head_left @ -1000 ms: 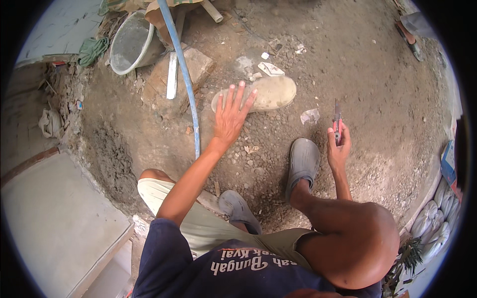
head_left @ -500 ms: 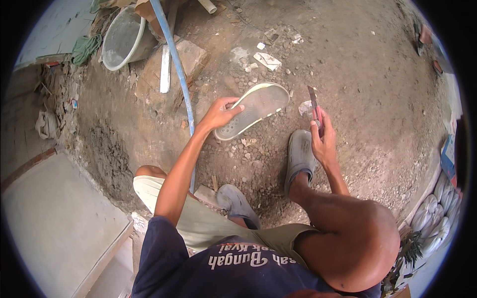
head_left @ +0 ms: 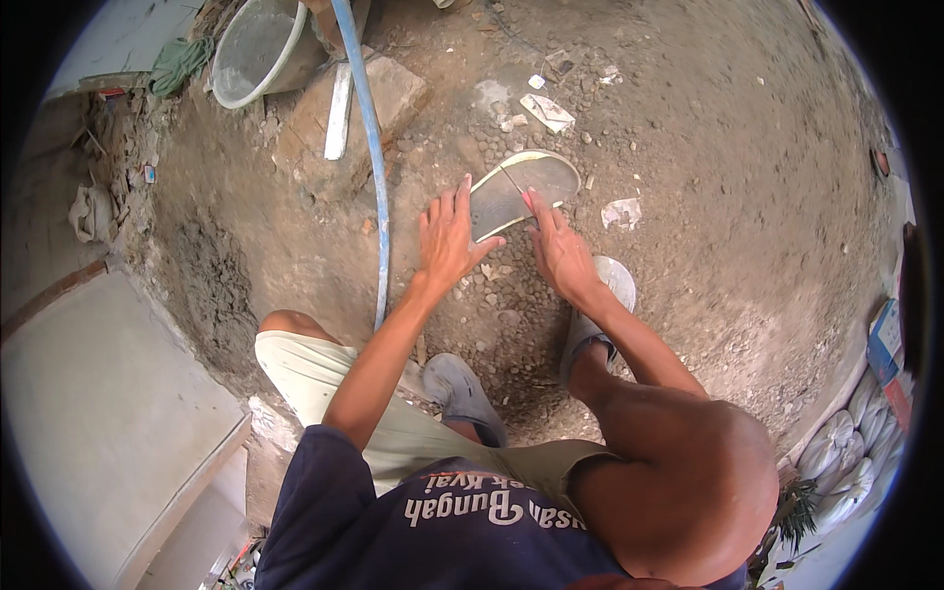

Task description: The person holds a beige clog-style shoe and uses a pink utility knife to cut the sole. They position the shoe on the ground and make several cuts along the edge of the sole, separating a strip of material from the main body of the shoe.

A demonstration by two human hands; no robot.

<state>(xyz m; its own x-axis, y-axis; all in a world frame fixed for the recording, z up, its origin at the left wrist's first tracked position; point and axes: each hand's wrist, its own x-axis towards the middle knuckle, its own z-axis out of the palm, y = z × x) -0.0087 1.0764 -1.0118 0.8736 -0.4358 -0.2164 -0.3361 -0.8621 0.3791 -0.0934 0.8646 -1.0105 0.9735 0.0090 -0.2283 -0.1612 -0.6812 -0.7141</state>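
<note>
A grey shoe sole [head_left: 501, 204] with a pale yellowish rim lies on the dirt ground in front of me, one end hidden under my left hand. My left hand [head_left: 448, 239] is open, fingers stretched out and thumb spread, pressing on that end. In my closed right hand [head_left: 563, 258] is a utility knife [head_left: 529, 202] with a red handle, mostly covered by the fingers. Its thin blade reaches over the sole near the far rim; whether it cuts in, I cannot tell. Grey clogs [head_left: 602, 287] are on my feet, just nearer than the sole.
A blue hose [head_left: 375, 147] runs along the ground left of the sole. Beyond it are a large stone [head_left: 398, 96], a white strip [head_left: 338, 113] and a tipped grey bucket [head_left: 258, 57]. Paper scraps [head_left: 547, 113] and pebbles lie around. White sacks [head_left: 836, 452] stand at the right.
The sole, held up by my left hand before, is now down on the ground with that hand spread over it. My right hand has brought the knife leftward onto the sole.
</note>
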